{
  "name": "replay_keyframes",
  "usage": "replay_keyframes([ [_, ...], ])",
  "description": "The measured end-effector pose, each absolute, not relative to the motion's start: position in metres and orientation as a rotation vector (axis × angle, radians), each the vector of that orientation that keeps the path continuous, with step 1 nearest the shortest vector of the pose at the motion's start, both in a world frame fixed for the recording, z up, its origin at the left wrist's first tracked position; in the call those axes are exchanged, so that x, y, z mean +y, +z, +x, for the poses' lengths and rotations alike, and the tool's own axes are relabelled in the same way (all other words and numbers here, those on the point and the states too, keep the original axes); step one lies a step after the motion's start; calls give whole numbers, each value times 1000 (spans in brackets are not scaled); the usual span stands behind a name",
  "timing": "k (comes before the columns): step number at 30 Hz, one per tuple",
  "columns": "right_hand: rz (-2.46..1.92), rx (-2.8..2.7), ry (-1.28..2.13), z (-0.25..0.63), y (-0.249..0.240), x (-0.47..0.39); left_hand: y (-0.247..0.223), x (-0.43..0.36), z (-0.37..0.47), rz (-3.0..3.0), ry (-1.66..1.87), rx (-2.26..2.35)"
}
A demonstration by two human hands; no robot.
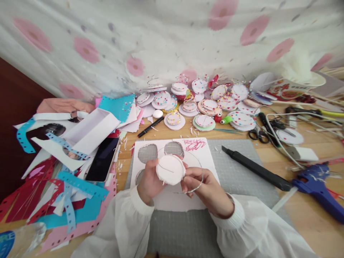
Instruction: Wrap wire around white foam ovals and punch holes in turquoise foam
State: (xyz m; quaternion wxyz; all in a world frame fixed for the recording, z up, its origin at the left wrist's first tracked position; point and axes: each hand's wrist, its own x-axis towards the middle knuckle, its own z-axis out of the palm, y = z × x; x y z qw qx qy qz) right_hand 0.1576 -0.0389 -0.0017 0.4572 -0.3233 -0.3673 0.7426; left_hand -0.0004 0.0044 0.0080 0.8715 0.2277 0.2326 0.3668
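Observation:
Above the cutting mat [182, 233], my left hand [148, 182] grips a round white disc [171, 170] by its left edge. The disc has a dark line across its face and a slightly ragged rim. At its right edge the fingers of my right hand [208, 186] are closed on a thin silvery cord [202, 171], which loops out around them and back behind the disc. Whether the cord is fixed to the rim I cannot tell. Beneath both hands lies a white board [206, 152] with round holes cut in it and red scribble at its top right corner.
A craft knife [258, 170] and a blue glue gun [319, 190] lie to the right, near scissors [258, 135]. Several small decorated tiered discs [189, 107] line the back. Left are paper scraps [80, 182], a phone [102, 159] and a black marker [150, 126].

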Motion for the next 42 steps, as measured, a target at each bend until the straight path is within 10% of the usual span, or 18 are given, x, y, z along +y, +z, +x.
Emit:
replay_keyframes([
  [42,-904,-876,1830,157,-4,-40,-10,-1,-7,547,812,531],
])
